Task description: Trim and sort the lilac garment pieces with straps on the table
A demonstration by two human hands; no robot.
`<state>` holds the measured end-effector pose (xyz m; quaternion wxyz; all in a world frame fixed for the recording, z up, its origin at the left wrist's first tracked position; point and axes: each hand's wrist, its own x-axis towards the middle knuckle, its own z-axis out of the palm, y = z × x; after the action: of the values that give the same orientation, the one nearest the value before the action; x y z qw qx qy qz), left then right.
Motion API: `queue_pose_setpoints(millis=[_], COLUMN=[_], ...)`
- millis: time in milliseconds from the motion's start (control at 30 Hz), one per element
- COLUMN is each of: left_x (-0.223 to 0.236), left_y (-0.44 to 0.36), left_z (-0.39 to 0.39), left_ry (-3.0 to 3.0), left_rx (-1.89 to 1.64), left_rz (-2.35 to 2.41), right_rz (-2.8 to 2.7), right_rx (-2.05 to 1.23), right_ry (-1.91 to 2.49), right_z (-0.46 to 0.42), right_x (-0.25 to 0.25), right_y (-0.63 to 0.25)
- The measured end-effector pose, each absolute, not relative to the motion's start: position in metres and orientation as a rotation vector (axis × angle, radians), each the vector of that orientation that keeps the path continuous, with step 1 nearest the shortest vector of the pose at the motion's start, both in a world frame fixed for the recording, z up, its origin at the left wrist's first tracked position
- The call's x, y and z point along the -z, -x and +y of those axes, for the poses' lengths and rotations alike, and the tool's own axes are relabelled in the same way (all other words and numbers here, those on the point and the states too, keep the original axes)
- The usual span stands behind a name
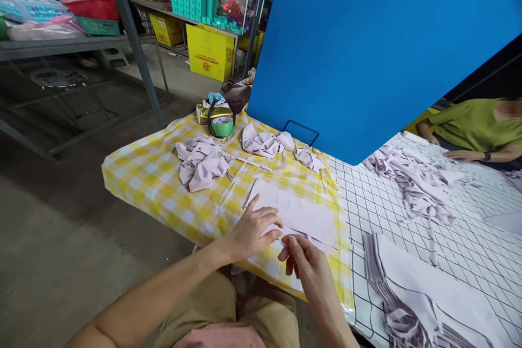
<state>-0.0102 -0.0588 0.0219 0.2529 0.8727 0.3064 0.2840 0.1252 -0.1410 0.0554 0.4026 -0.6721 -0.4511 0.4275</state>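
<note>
A flat piece of pale lilac cloth [296, 207] lies in front of me on the yellow-and-white checked tablecloth [142, 182]. A dark line runs along its near edge. My left hand [256, 229] rests over the cloth's near left part, fingers stretched out and apart. Just right of it, my right hand [306, 261] is closed in a pinch by the near edge. Whatever sits between its thumb and finger is too small to make out. Beyond the flat piece are crumpled lilac cloths [204, 160] and another bunched cloth [261, 141].
Folded lilac cloths [432, 283] are stacked on the grid-patterned cover at right. A loose heap [416, 179] lies beyond, near a person in a green top [477, 125]. A blue board [359, 49] rises behind the table. Green tape [222, 127] stands at the far left.
</note>
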Motion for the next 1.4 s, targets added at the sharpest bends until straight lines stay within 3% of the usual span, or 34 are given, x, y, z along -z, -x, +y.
queue_pose_setpoints(millis=[433,633,967,1400], left_x=[-0.025,-0.025,-0.028,-0.016], left_y=[0.002,0.006,0.007,0.002], left_z=[-0.064,-0.05,-0.061,-0.047], left_ry=[-2.296,-2.026,-2.026,-1.849], left_rx=[-0.681,-0.558,-0.327,-0.325], left_rz=[0.829,0.992,0.821,0.853], right_rz=[-1.538,-1.506,-1.545,-1.461], right_rx=[-0.764,-0.824,-0.772,-0.862], right_ry=[1.966,1.977,2.02,1.758], right_z=[-0.137,-0.143,-0.145,-0.143], right_x=[-0.031,-0.023,-0.012,-0.011], right_y=[-0.125,-0.129,-0.128,-0.127])
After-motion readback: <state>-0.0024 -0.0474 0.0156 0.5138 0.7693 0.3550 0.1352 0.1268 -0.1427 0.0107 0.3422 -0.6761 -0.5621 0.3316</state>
